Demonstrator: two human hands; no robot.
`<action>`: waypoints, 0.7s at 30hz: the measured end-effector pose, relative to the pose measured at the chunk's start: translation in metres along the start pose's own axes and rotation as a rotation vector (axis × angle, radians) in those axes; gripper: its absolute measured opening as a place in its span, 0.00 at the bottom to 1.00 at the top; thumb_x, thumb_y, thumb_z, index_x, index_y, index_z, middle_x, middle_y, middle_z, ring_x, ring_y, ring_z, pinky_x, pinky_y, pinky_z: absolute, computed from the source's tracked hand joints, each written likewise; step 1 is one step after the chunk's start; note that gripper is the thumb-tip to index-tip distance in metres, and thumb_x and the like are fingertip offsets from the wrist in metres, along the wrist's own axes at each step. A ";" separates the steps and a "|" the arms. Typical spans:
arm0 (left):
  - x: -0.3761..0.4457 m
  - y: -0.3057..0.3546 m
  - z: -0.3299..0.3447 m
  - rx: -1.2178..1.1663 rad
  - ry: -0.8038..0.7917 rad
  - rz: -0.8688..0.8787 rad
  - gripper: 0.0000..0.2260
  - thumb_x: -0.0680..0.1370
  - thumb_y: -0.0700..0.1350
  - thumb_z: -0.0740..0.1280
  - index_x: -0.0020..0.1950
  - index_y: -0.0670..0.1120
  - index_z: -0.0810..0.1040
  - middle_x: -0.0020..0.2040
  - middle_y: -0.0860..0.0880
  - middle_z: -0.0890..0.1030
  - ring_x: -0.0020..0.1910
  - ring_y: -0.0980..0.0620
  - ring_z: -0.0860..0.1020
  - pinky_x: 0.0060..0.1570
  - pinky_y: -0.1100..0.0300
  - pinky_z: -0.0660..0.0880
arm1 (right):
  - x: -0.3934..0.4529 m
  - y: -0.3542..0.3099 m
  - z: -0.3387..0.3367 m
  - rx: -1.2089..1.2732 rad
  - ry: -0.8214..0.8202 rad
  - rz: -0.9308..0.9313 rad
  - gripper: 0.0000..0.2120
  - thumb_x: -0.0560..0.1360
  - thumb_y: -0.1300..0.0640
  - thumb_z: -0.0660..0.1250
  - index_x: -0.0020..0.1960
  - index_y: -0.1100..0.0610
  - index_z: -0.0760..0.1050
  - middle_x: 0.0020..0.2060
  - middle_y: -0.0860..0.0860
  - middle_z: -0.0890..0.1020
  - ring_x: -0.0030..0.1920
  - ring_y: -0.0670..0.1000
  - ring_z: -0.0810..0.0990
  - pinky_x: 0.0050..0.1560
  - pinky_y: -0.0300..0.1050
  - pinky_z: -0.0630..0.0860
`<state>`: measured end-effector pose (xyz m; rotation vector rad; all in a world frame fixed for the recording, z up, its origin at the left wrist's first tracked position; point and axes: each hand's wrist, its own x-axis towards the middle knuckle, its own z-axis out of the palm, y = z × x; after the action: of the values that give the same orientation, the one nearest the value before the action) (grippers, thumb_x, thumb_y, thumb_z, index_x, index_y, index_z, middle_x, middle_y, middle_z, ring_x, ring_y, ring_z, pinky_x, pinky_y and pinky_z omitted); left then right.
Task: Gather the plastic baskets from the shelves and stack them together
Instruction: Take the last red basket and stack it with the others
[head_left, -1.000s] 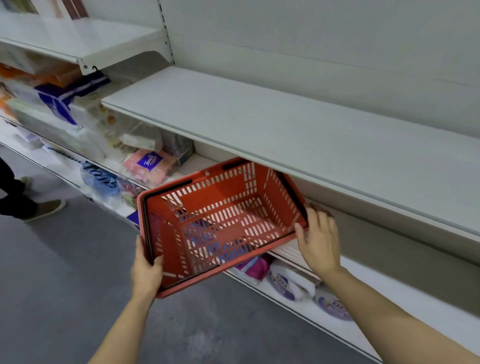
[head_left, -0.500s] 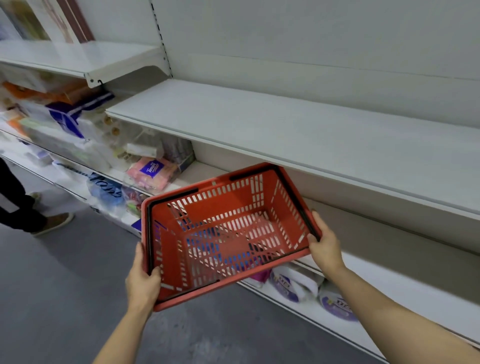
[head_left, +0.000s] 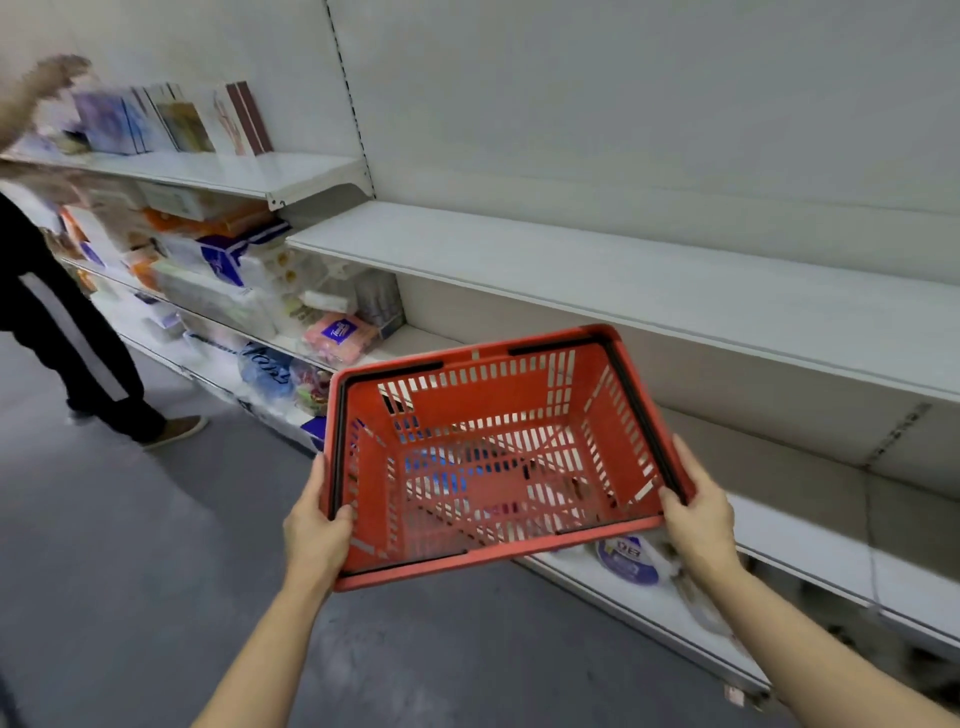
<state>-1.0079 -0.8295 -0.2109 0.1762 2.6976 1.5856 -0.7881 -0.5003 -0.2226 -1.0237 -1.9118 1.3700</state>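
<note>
I hold a red plastic basket (head_left: 498, 457) with slotted walls and black folded handles out in the aisle, in front of the shelves, tilted a little toward me. My left hand (head_left: 317, 530) grips its left rim, thumb inside. On the right rim near the front corner is my right hand (head_left: 698, 512), closed around it. The basket is empty; packs on the low shelf show through its slots.
White shelving (head_left: 623, 280) runs along the right, bare at mid height. Tissue and paper packs (head_left: 249, 291) fill the left bays, and a round pack (head_left: 626, 561) lies on the low shelf. Another person (head_left: 67, 322) stands at the left, reaching up. Grey floor (head_left: 130, 571) lies below.
The basket has come out from under the shelf into the aisle and sits more level. My right hand closed on its rim. The view rose, and the other person came further into view.
</note>
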 end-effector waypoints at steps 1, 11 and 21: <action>-0.013 0.008 -0.007 0.010 -0.015 0.002 0.35 0.73 0.30 0.66 0.78 0.53 0.65 0.59 0.57 0.75 0.57 0.56 0.76 0.61 0.61 0.69 | -0.014 -0.004 -0.016 0.005 0.011 -0.004 0.33 0.73 0.70 0.60 0.73 0.45 0.66 0.65 0.47 0.76 0.64 0.49 0.75 0.64 0.45 0.70; -0.087 0.058 -0.075 -0.042 -0.024 0.086 0.36 0.73 0.29 0.68 0.75 0.57 0.69 0.58 0.56 0.79 0.53 0.53 0.80 0.60 0.54 0.73 | -0.125 -0.057 -0.102 0.099 0.071 -0.088 0.31 0.73 0.73 0.60 0.73 0.52 0.68 0.66 0.48 0.76 0.63 0.47 0.75 0.65 0.46 0.71; -0.098 0.163 -0.083 -0.194 -0.057 0.356 0.37 0.74 0.31 0.70 0.77 0.58 0.64 0.67 0.54 0.75 0.63 0.53 0.76 0.67 0.51 0.69 | -0.147 -0.117 -0.192 0.222 0.238 -0.265 0.31 0.74 0.71 0.61 0.72 0.47 0.68 0.64 0.40 0.76 0.63 0.41 0.75 0.64 0.48 0.74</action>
<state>-0.9009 -0.8328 -0.0339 0.7208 2.5548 1.8810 -0.5842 -0.5465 -0.0534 -0.7573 -1.6142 1.2163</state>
